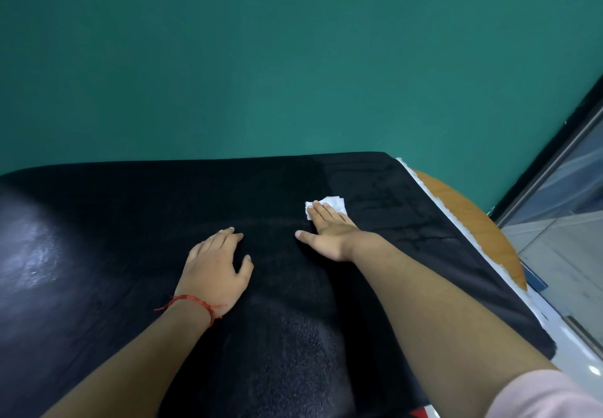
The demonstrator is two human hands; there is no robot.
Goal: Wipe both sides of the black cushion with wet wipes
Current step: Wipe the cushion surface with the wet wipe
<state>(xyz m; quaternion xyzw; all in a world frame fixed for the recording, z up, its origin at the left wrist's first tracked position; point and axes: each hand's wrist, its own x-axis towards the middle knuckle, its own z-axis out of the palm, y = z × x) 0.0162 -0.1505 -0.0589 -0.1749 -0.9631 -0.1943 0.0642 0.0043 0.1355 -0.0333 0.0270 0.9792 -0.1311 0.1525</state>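
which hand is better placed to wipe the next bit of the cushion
Right. The right hand presses flat fingers on the wipe, on the cushion. The left hand holds nothing and rests on the cushion apart from the wipe, so it likely suits steadying.

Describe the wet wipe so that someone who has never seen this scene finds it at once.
Start at the big black cushion that fills the lower half of the view, below the teal wall. On its right part lies the right hand, fingers flat; the wet wipe is the small crumpled sheet under them. It is the only white thing on the cushion's top.
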